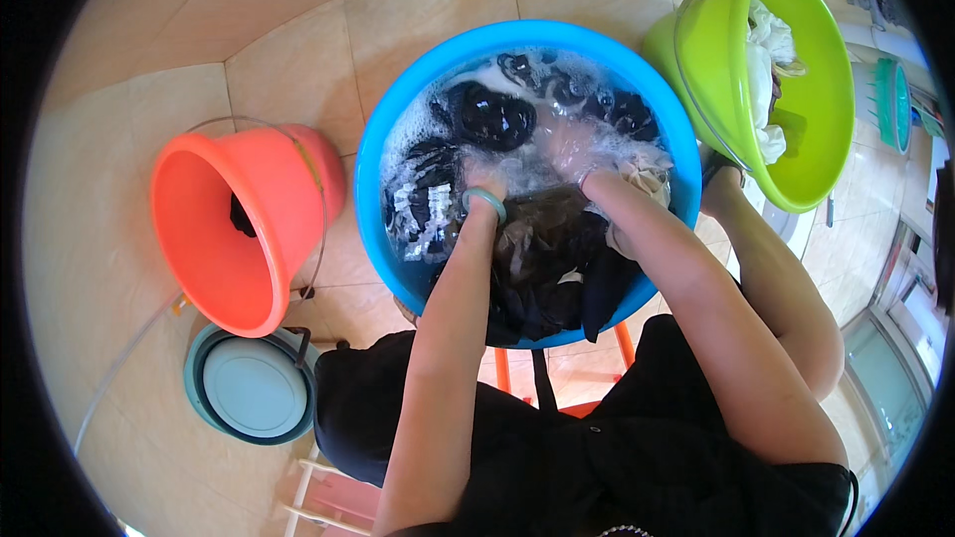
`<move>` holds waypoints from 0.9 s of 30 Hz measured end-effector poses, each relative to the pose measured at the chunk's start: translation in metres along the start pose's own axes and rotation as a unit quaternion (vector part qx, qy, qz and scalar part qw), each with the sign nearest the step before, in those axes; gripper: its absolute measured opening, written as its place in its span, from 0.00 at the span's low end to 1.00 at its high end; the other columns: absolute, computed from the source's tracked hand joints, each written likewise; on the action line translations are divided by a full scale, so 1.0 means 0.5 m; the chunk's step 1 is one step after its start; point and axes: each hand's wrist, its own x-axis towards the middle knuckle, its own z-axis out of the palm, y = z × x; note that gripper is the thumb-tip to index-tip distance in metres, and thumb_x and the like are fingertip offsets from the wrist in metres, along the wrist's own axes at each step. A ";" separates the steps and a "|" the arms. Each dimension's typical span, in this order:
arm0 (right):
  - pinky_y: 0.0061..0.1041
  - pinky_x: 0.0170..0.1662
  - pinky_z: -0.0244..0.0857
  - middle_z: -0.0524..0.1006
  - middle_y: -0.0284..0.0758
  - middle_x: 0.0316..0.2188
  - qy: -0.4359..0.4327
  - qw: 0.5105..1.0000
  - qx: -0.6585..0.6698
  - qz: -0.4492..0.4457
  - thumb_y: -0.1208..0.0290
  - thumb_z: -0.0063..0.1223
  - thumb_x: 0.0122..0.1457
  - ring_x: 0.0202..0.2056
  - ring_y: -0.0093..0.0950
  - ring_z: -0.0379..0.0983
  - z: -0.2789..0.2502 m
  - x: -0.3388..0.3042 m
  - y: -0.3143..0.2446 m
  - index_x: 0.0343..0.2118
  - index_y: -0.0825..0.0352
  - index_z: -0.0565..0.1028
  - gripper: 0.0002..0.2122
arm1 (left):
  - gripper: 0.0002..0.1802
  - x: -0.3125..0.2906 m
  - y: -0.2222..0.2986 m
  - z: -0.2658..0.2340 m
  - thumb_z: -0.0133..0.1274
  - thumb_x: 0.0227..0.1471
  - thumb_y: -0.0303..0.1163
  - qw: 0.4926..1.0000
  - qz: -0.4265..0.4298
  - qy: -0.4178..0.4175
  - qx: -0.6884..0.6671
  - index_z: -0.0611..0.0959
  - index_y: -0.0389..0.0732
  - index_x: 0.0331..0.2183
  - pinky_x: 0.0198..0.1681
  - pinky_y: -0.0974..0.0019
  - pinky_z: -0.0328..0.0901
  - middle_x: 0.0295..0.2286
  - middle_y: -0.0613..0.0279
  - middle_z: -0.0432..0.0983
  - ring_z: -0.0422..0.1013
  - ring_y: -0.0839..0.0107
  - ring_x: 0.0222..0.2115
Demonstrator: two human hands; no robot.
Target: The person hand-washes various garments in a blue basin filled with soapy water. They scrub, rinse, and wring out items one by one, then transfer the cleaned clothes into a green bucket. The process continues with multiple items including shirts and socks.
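A large blue basin [369, 174] full of soapy water and soaked clothes stands before me. My left hand [483, 176], with a pale green bangle at the wrist, is plunged into the water beside black-and-white cloth [426, 214]. To its right, my right hand [569, 144] is also under the suds, near a beige cloth [649, 179]. Foam and splashing water hide the fingers of both, so I cannot tell what they grip. A black garment [494, 117] bulges up wet just beyond my hands. Dark brown cloth [537, 234] lies between my forearms, against the basin's near side.
An orange-red bucket [214, 239] with a dark item inside is tilted at the left. Below it sits a grey-blue round tub [254, 388]. A lime green bucket [831, 109] holding white cloth stands at the far right. A teal bristled brush [892, 104] is beyond it.
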 end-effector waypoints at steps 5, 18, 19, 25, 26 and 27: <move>0.41 0.44 0.69 0.74 0.45 0.43 0.176 0.983 0.003 -0.049 0.64 0.48 0.59 0.43 0.44 0.73 0.032 0.034 0.138 0.50 0.60 0.72 0.16 | 0.20 0.027 0.163 -0.110 0.48 0.54 0.29 0.972 -0.085 -0.016 -0.219 0.73 0.32 0.48 0.51 0.61 0.62 0.47 0.47 0.72 0.69 0.58 0.47; 0.30 0.37 0.57 0.67 0.25 0.30 0.259 0.866 0.113 -0.412 0.58 0.56 0.50 0.35 0.25 0.64 -0.151 -0.364 -0.196 0.32 0.54 0.75 0.10 | 0.25 -0.169 0.192 -0.313 0.50 0.57 0.50 0.249 0.026 -0.335 -0.908 0.71 0.46 0.50 0.29 0.68 0.69 0.39 0.58 0.73 0.71 0.65 0.36; 0.30 0.36 0.58 0.67 0.25 0.30 0.279 0.868 0.113 -0.395 0.57 0.56 0.49 0.35 0.25 0.64 -0.152 -0.365 -0.209 0.33 0.54 0.75 0.11 | 0.26 -0.161 0.180 -0.320 0.49 0.57 0.51 0.118 0.077 -0.517 -0.844 0.70 0.47 0.52 0.34 0.67 0.67 0.40 0.59 0.70 0.68 0.63 0.39; 0.25 0.26 0.64 0.69 0.26 0.27 0.397 0.851 0.126 -0.321 0.61 0.66 0.42 0.27 0.25 0.69 -0.183 -0.347 -0.238 0.27 0.57 0.77 0.11 | 0.24 -0.230 0.221 -0.337 0.49 0.58 0.50 0.226 0.067 -0.374 -0.897 0.69 0.46 0.50 0.33 0.68 0.66 0.35 0.66 0.67 0.66 0.69 0.32; 0.25 0.25 0.65 0.69 0.27 0.26 0.406 0.843 0.145 -0.322 0.62 0.66 0.42 0.26 0.25 0.70 -0.184 -0.340 -0.235 0.25 0.57 0.76 0.10 | 0.24 -0.235 0.226 -0.338 0.50 0.57 0.49 0.250 0.066 -0.338 -0.905 0.69 0.46 0.49 0.33 0.68 0.66 0.35 0.66 0.67 0.67 0.69 0.32; 0.25 0.24 0.65 0.69 0.27 0.24 0.414 0.836 0.162 -0.322 0.64 0.66 0.41 0.24 0.25 0.70 -0.185 -0.331 -0.231 0.23 0.58 0.75 0.09 | 0.24 -0.238 0.231 -0.339 0.50 0.57 0.49 0.278 0.066 -0.298 -0.911 0.69 0.45 0.49 0.33 0.68 0.66 0.34 0.66 0.68 0.67 0.70 0.31</move>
